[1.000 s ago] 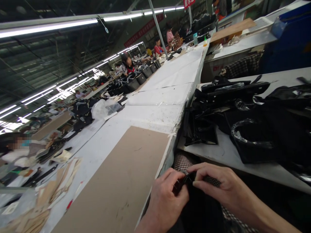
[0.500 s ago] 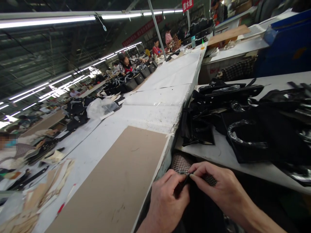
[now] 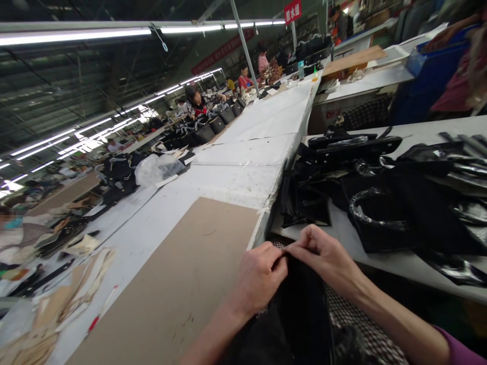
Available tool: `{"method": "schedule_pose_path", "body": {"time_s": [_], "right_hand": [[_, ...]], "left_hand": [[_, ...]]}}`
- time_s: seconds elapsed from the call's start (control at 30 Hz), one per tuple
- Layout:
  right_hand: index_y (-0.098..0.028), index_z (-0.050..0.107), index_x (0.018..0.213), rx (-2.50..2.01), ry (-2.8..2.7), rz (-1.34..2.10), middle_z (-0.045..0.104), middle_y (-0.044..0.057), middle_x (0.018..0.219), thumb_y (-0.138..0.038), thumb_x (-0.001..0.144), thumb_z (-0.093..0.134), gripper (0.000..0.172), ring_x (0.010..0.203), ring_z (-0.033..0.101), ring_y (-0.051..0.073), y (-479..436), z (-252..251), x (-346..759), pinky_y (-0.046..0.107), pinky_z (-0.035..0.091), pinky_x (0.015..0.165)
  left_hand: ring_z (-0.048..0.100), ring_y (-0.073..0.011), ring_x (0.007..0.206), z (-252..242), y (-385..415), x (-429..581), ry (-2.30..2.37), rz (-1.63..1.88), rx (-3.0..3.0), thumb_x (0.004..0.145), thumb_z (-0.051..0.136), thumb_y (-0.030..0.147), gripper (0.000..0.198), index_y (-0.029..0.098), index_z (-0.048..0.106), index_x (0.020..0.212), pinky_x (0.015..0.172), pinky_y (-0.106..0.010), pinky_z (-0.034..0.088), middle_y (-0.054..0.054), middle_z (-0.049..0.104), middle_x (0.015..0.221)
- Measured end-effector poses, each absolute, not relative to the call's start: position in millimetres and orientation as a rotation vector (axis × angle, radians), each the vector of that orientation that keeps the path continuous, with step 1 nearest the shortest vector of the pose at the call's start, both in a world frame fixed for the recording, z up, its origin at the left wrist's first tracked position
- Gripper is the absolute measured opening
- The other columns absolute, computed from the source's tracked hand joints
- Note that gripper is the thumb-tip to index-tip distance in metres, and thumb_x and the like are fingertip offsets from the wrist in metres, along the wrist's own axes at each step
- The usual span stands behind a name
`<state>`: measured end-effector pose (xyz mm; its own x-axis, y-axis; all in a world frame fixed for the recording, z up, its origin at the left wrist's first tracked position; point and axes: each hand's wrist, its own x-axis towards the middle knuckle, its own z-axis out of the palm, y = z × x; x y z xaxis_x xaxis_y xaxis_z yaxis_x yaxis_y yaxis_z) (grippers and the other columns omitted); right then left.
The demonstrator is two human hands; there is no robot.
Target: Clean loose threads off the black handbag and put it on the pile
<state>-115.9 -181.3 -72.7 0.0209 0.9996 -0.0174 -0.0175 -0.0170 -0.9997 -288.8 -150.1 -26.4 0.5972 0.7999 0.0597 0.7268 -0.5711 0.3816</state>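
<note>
A dark black bag (image 3: pixel 300 304) hangs over the checked cloth on my lap, and its top edge is pinched between my two hands. My left hand (image 3: pixel 261 279) is closed on that edge, fingers curled, beside the brown board (image 3: pixel 198 263) on the table. Close to it, my right hand (image 3: pixel 323 251) pinches the same edge with thumb and forefinger. The fingertips of both hands nearly meet. Which part of the bag sits between them is too small and dark to make out.
On the right table lie several black bags (image 3: pixel 422 203) with plastic-wrapped handles. A long white table (image 3: pixel 243 177) runs ahead, with clear plastic (image 3: pixel 155 170) and a red-and-white pen (image 3: pixel 93 323) on it. A person in pink (image 3: pixel 456 86) stands by a blue bin (image 3: pixel 426 76).
Both hands have risen slightly, lifting the black bag so more of it shows below them. A person in pink has come into view at the upper right, by the blue bin.
</note>
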Motion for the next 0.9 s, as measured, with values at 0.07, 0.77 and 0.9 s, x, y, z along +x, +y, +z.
{"method": "schedule_pose_path", "body": {"time_s": [0.07,0.77,0.9], "right_hand": [[-0.021,0.049,0.092,-1.259,-1.197,1.208,0.073,0.007,0.092,-0.048,0.093,0.050,0.026,0.088,0.068,0.023,-179,-67,-110,0.037,0.052,0.083],[-0.034,0.056,0.134,-1.313,-1.223,1.567,0.053,0.001,0.139,-0.053,0.083,0.065,0.055,0.128,0.048,0.032,-291,-82,-91,0.042,0.044,0.105],[-0.032,0.057,0.133,-1.315,-1.160,1.589,0.054,0.003,0.138,-0.056,0.082,0.064,0.057,0.129,0.047,0.032,-291,-79,-93,0.042,0.043,0.106]], "left_hand": [[0.049,-0.0117,0.060,-32,-142,-286,1.409,0.356,2.543,0.087,0.055,0.015,0.025,0.017,0.054,0.061,0.058,-0.024,0.031,0.002,0.055,0.064],[0.048,-0.0226,0.124,2,-164,-306,0.933,0.353,2.509,0.078,0.052,0.005,0.038,0.021,0.049,0.112,0.104,-0.036,0.039,-0.010,0.051,0.133],[0.056,-0.0209,0.111,6,-145,-292,0.644,0.179,2.344,0.082,0.063,0.010,0.016,0.021,0.056,0.092,0.100,-0.034,0.043,-0.006,0.062,0.115]]}}
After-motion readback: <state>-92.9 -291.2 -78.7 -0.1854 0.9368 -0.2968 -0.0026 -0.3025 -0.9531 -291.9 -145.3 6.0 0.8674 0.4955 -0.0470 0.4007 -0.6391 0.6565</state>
